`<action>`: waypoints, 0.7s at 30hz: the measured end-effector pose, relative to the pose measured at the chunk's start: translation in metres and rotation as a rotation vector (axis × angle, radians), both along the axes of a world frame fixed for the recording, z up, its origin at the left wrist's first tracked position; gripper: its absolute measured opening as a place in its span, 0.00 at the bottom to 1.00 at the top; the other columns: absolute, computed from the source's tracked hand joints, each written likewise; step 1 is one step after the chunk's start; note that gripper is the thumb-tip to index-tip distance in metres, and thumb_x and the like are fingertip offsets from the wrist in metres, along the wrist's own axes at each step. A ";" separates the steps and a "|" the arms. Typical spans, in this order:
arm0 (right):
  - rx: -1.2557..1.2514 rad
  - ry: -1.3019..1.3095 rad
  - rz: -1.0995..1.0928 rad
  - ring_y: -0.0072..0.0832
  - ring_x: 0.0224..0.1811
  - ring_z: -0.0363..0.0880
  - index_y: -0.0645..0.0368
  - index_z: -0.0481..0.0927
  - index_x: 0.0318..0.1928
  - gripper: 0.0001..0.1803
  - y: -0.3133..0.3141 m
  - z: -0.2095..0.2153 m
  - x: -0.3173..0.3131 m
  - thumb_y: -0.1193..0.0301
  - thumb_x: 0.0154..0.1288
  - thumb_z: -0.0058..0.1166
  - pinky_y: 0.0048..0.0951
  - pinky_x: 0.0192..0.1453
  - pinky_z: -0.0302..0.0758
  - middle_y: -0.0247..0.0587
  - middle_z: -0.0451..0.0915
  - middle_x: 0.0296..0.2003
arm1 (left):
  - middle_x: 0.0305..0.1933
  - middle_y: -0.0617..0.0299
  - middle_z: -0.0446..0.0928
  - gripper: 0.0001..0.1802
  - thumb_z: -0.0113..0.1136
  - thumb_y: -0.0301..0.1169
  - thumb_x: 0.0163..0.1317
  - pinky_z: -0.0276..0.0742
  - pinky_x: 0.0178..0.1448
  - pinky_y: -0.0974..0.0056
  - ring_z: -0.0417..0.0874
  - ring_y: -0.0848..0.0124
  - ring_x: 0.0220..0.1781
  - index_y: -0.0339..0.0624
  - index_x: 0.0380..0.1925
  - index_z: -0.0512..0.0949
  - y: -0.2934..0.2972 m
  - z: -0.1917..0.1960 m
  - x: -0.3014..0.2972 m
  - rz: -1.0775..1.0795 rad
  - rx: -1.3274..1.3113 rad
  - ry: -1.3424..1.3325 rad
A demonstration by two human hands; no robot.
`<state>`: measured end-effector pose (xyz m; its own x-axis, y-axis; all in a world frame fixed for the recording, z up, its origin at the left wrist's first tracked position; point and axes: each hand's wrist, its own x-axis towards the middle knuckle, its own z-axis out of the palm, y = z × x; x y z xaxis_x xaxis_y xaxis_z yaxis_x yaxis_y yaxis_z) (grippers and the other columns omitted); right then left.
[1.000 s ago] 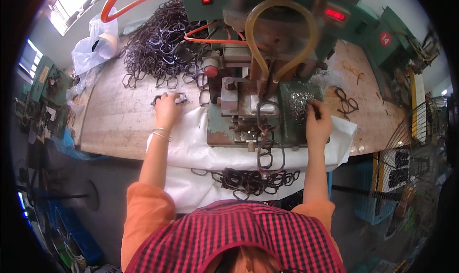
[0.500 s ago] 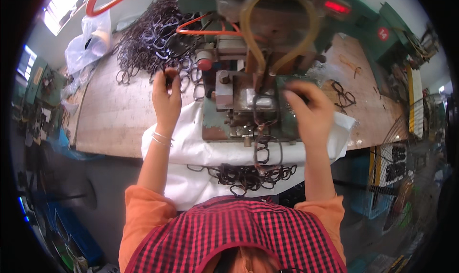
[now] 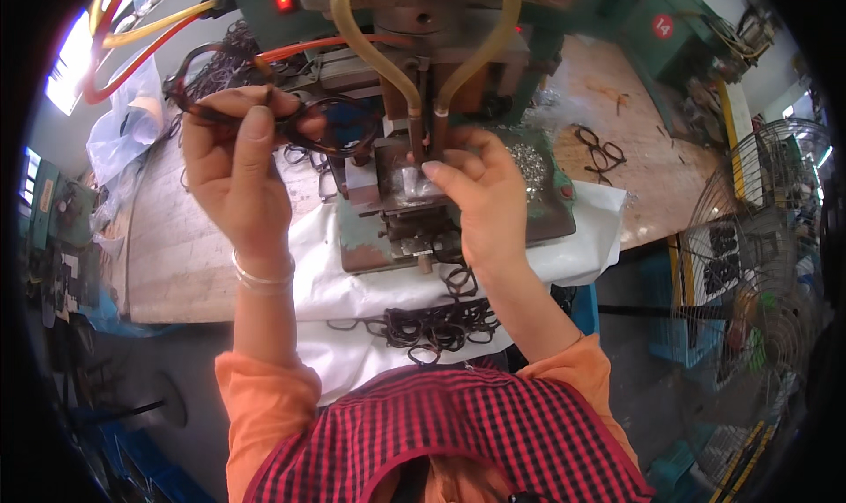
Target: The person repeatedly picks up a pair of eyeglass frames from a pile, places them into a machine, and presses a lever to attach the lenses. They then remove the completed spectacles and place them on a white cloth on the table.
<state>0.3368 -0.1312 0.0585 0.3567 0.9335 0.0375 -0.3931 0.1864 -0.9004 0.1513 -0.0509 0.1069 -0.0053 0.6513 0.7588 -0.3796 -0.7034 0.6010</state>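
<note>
Left hand (image 3: 236,163): we raise it at upper left, fingers closed around a dark eyeglass frame (image 3: 304,119).
Right hand (image 3: 480,194): our fingers reach partly open, pressing the green machine (image 3: 493,199)'s jig at centre.

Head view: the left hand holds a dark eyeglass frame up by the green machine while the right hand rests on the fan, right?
Not quite. In the head view the right hand is at the green machine, not the fan. The left hand does hold the dark eyeglass frame.
</note>
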 end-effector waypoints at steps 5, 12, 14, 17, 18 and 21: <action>0.076 0.049 0.025 0.24 0.51 0.79 0.69 0.70 0.62 0.26 -0.008 0.003 -0.006 0.82 0.63 0.58 0.23 0.57 0.73 0.44 0.83 0.49 | 0.44 0.47 0.79 0.10 0.54 0.15 0.64 0.87 0.43 0.57 0.84 0.62 0.42 0.33 0.44 0.71 -0.024 -0.014 0.006 0.032 0.077 0.022; 0.130 -0.948 -0.194 0.37 0.68 0.70 0.69 0.83 0.46 0.12 -0.010 -0.004 0.015 0.76 0.62 0.60 0.39 0.70 0.64 0.42 0.82 0.52 | 0.43 0.45 0.83 0.12 0.62 0.11 0.57 0.86 0.43 0.60 0.87 0.61 0.41 0.36 0.37 0.73 -0.043 -0.009 0.010 0.210 0.331 0.251; 0.112 -0.573 -0.041 0.38 0.70 0.65 0.66 0.86 0.38 0.09 -0.004 -0.006 0.013 0.73 0.61 0.61 0.43 0.72 0.60 0.41 0.83 0.47 | 0.41 0.47 0.83 0.09 0.56 0.13 0.65 0.86 0.49 0.58 0.86 0.60 0.41 0.34 0.43 0.73 -0.029 0.003 0.012 0.370 0.114 0.299; 0.046 -0.125 0.210 0.36 0.64 0.72 0.62 0.87 0.43 0.11 -0.004 -0.006 0.023 0.72 0.61 0.61 0.39 0.69 0.66 0.43 0.84 0.43 | 0.43 0.48 0.81 0.08 0.54 0.14 0.66 0.87 0.45 0.57 0.85 0.61 0.41 0.33 0.44 0.74 -0.017 0.005 0.014 0.158 0.016 0.073; 0.040 -0.226 0.205 0.36 0.61 0.74 0.63 0.86 0.44 0.11 -0.005 -0.002 0.025 0.72 0.61 0.60 0.37 0.67 0.67 0.43 0.84 0.43 | 0.43 0.46 0.81 0.08 0.55 0.14 0.67 0.87 0.49 0.57 0.86 0.60 0.42 0.33 0.44 0.73 -0.020 -0.002 0.009 0.065 0.050 0.075; 0.121 -0.707 0.165 0.33 0.51 0.82 0.64 0.85 0.46 0.13 -0.004 0.008 0.036 0.74 0.62 0.59 0.30 0.58 0.75 0.42 0.85 0.45 | 0.45 0.50 0.83 0.13 0.61 0.14 0.54 0.85 0.39 0.62 0.86 0.62 0.37 0.37 0.39 0.76 -0.035 -0.022 0.005 0.030 0.386 0.428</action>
